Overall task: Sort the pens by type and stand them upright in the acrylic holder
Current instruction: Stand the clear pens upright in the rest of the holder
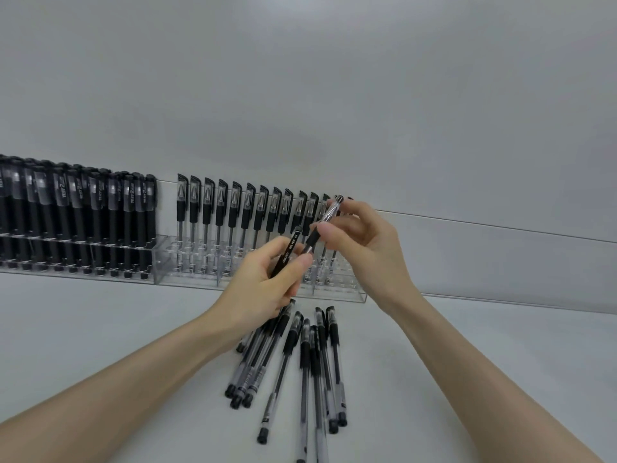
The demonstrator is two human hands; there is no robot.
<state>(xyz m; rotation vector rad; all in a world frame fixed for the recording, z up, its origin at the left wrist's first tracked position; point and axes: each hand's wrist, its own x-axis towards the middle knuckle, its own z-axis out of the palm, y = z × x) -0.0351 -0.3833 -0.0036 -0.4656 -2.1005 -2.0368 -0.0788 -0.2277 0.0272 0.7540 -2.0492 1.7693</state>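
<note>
left hand [267, 285] is raised, fingers curled round a black-barrel pen [289, 250]; right hand [365, 242], just beside it, pinches a tilted clear-barrel pen [329, 213], blocking part of the acrylic holder [160, 262]. the holder stands against the wall with upright black pens [83, 215] left and clear pens [233, 212] right. loose pens [305, 359] lie on the white table [100, 312] under the wrists.
</note>
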